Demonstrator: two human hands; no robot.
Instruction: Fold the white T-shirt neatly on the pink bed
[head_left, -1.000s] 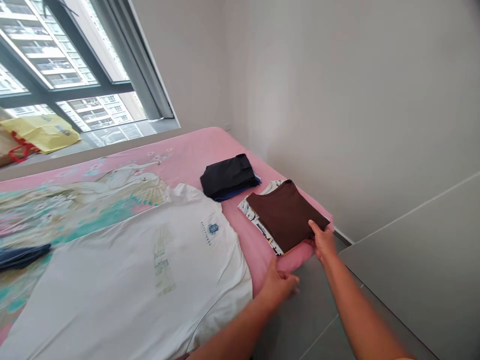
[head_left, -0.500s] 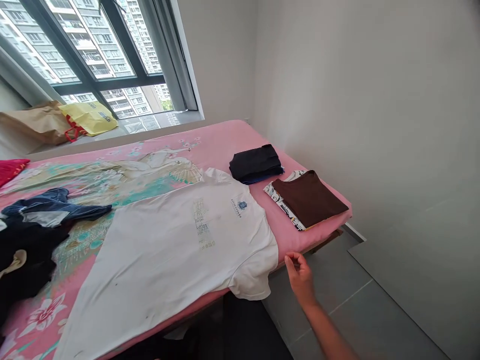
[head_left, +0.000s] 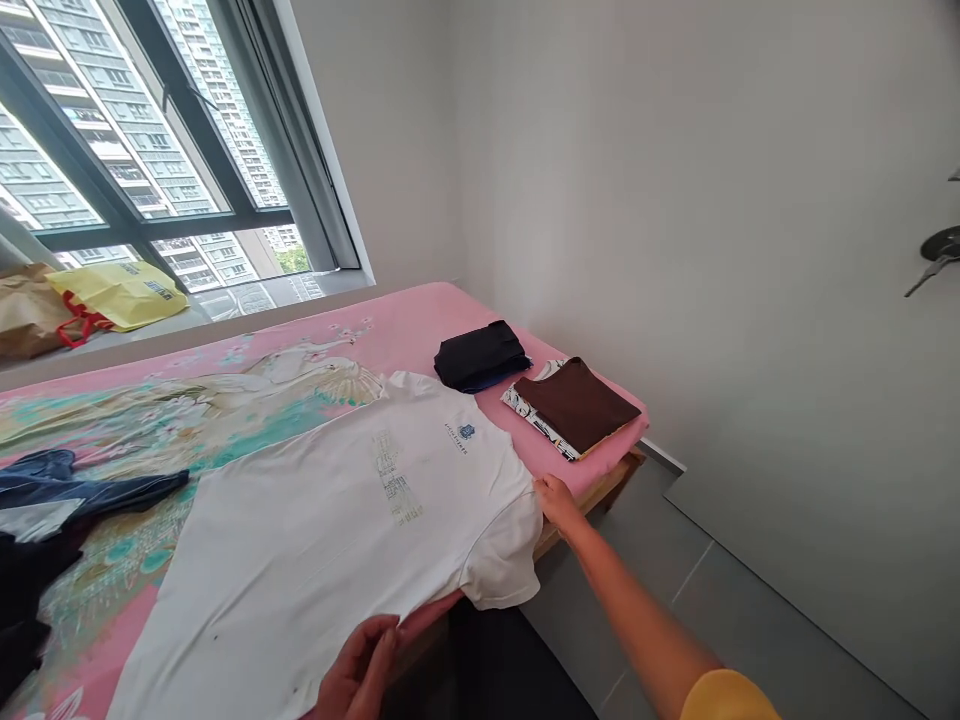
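Note:
A white T-shirt (head_left: 322, 540) with a small blue chest print and a block of printed text lies spread on the bed, its neck toward the far side. My right hand (head_left: 556, 503) pinches the outer edge of its sleeve at the bed's right edge. At the near side of the shirt, my left hand (head_left: 361, 662) has thumb and fingers closed on the side edge. The near sleeve droops over the bed's edge between my hands.
Beyond the shirt sit a folded black garment (head_left: 481, 355) and a folded brown shirt (head_left: 577, 400) on a patterned one. Dark clothes (head_left: 37, 570) and jeans (head_left: 90, 495) lie at left on the pink bedsheet (head_left: 420, 310). A yellow bag (head_left: 124, 295) rests on the windowsill.
My right hand has moved left and up onto the sleeve and closed on it. My left hand has come into view at the shirt's near edge. The view has turned to the right.

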